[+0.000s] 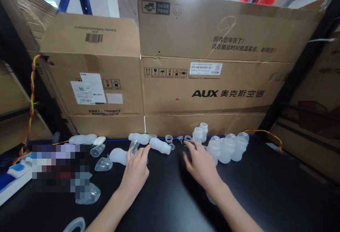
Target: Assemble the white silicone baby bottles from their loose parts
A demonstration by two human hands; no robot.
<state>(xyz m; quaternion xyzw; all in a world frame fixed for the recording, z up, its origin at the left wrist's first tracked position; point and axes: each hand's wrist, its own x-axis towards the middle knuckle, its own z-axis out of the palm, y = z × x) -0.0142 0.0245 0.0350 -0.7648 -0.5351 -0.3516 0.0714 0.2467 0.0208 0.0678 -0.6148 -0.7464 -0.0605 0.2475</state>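
My left hand [136,166] reaches forward with its fingers apart, among translucent white bottles lying on their sides. Its fingertips are at a clear cap [135,144] and close to the lying bottle [160,146]; whether they touch is hard to tell. Another lying bottle [117,156] is partly behind that hand. With fingers spread, my right hand [202,163] hovers by a clear ring [188,138] and a small funnel-shaped piece [180,139]. Beyond it stand two open-necked bottles [197,135]. To its right is a row of capped bottles [226,150].
A large cardboard sheet [170,99] walls off the back of the black table [172,203]. Clear cups [104,164] and a ring [75,224] lie at the left, near a blurred patch. A red and yellow wire [32,94] hangs at the left post.
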